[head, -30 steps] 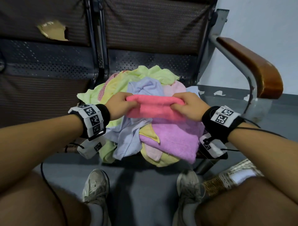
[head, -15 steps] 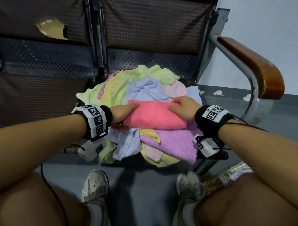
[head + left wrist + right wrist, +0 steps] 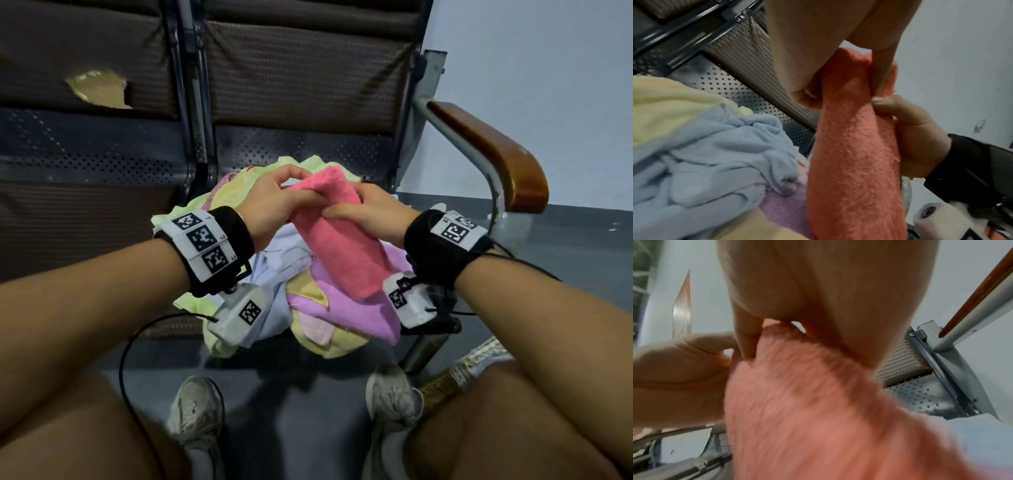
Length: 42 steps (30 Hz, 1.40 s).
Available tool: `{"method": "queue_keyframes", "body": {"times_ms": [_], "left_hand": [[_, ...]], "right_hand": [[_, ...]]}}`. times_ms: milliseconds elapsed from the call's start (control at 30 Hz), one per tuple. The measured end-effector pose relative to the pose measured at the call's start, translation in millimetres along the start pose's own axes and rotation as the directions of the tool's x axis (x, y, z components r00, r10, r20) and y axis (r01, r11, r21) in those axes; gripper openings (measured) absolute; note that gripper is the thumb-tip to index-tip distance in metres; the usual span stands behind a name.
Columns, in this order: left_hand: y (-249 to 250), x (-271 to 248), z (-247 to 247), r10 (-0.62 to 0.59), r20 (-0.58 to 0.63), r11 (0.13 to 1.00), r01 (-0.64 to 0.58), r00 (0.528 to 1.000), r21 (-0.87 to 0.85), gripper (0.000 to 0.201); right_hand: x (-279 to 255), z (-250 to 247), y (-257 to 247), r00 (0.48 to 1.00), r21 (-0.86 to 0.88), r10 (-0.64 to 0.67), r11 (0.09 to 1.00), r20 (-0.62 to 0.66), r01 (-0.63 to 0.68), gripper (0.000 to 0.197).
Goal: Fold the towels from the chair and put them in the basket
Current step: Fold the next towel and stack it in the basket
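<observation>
A folded pink towel [image 3: 337,240] hangs lifted above the pile of towels [image 3: 308,301] on the chair seat. My left hand [image 3: 281,202] pinches its upper left edge. My right hand [image 3: 363,212] grips the same top end from the right, thumb on the cloth. In the left wrist view the pink towel [image 3: 855,154] hangs long and narrow, with my left fingers [image 3: 882,71] and the right hand [image 3: 916,129] at its top. The right wrist view shows the pink towel [image 3: 818,410] close and blurred under my right hand. The pile holds blue, purple, yellow and green towels.
The chair's perforated metal backrest [image 3: 301,150] stands behind the pile, and a wooden armrest [image 3: 493,154] curves on the right. A woven basket rim [image 3: 442,390] peeks out by my right knee. My two shoes [image 3: 198,411] rest on the grey floor below.
The pink towel lay flat across the pile between my hands; now both hands have come together and lifted its top end, so it hangs lengthwise towards me.
</observation>
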<state>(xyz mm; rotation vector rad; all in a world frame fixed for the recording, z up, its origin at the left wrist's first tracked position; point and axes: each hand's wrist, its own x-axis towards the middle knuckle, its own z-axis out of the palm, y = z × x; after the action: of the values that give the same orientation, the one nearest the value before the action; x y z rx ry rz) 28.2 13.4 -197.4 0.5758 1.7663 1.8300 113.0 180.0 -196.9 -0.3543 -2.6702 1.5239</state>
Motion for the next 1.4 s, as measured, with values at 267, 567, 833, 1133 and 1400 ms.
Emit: {"method": "queue_keyframes", "body": {"times_ms": [267, 567, 833, 1133, 1400], "left_hand": [[-25, -22, 34, -0.267, 0.209, 0.954, 0.228, 0.941, 0.193, 0.068], [-49, -23, 190, -0.35, 0.459, 0.925, 0.224, 0.817, 0.308, 0.048], [-149, -48, 345, -0.508, 0.476, 0.834, 0.274, 0.718, 0.478, 0.056], [-247, -21, 404, -0.59, 0.402, 0.533, -0.036, 0.7, 0.845, 0.04], [-271, -9, 413, -0.717, 0.335, 0.39, -0.047, 0.611, 0.92, 0.049]], "right_hand": [[-33, -32, 15, 0.965, 0.478, 0.183, 0.875, -0.187, -0.073, 0.031], [-155, -154, 106, 0.875, 0.608, 0.419, 0.769, -0.243, -0.199, 0.024], [-269, -179, 265, 0.597, 0.663, 0.744, 0.613, -0.301, -0.43, 0.012], [-279, -129, 417, 0.52, 0.715, 0.82, 0.51, -0.238, -0.477, 0.038], [-260, -104, 449, 0.464, 0.709, 0.865, 0.448, -0.19, -0.545, 0.036]]}}
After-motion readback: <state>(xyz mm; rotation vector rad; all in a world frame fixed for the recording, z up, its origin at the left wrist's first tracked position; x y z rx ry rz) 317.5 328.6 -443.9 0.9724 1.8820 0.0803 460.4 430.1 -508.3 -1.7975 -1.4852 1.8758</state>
